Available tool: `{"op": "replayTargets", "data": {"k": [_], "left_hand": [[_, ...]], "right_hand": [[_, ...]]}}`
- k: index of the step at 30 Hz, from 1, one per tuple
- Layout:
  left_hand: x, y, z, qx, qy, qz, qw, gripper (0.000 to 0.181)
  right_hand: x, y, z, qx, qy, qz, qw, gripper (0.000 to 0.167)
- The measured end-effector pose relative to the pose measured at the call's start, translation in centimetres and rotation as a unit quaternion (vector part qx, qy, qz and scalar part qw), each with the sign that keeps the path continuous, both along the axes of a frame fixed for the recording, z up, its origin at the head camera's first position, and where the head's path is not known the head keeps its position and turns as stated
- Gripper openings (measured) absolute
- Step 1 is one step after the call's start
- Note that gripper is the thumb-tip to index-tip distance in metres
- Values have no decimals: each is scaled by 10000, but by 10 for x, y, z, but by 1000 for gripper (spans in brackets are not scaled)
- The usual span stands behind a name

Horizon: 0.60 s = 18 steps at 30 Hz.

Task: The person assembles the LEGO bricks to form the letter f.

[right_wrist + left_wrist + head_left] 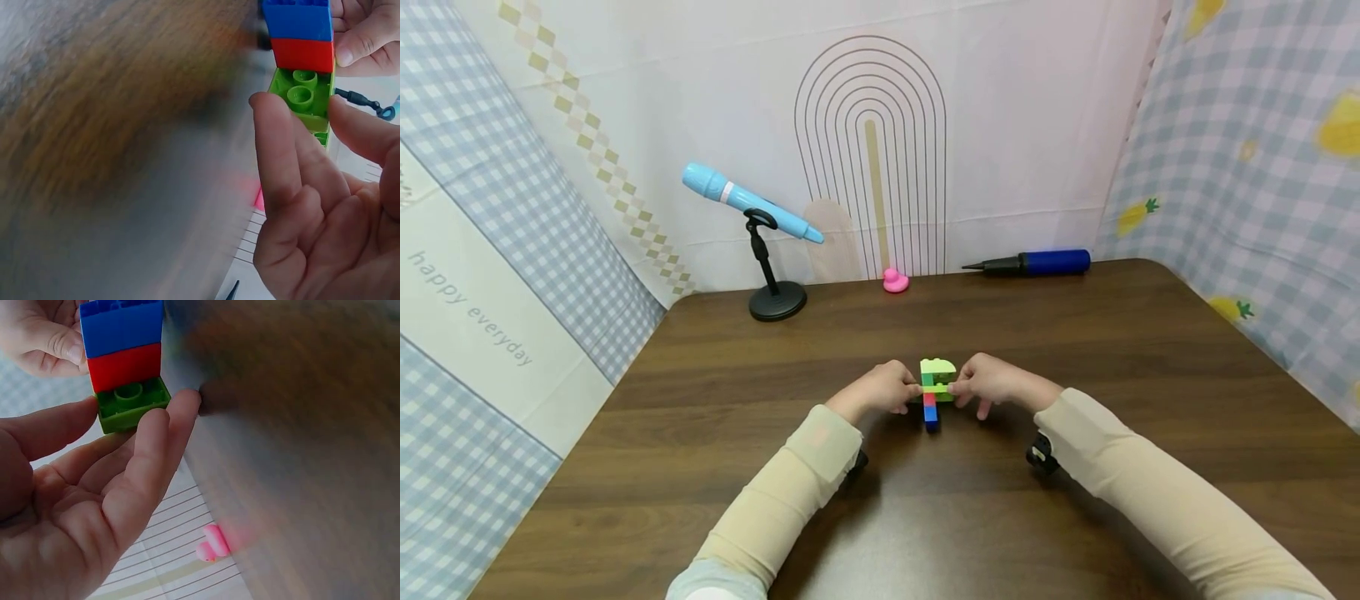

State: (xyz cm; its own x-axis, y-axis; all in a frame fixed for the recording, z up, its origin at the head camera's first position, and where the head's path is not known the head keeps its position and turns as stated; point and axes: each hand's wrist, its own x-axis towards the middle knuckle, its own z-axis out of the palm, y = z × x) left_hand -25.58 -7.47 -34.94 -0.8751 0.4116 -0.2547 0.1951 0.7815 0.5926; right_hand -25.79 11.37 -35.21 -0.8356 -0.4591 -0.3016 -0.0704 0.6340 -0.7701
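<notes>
A small upright stack of toy building blocks stands on the brown table between the two hands. Blue (931, 417) is at the bottom, with a red block (929, 399) above it. Higher up are green pieces and a rounded lime block (938, 366). From the left, the left hand (883, 387) pinches a green block (134, 406) between thumb and fingers. On the other side, the right hand (994, 382) holds a lime green block (300, 100) with thumb and fingers. Undersides of these green blocks show in the wrist views; parts of the stack behind the fingers are hidden.
Along the table's (910, 517) back edge are a blue toy microphone (752, 202) on a black stand (777, 300), a pink rubber duck (895, 281) and a blue and black hand pump (1052, 262). Patterned cloth (1022, 125) hangs behind and at both sides.
</notes>
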Motion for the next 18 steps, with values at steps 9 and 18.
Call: {"op": "replayTargets", "data": {"k": [9, 18], "left_hand": [[-1, 0, -1, -101, 103, -96, 9998, 14], [0, -7, 1, -66, -59, 8, 10000, 32]], "right_hand": [[-3, -3, -4, 476, 173, -175, 9986, 23], [-1, -3, 10, 1249, 836, -237, 9884, 20]]}}
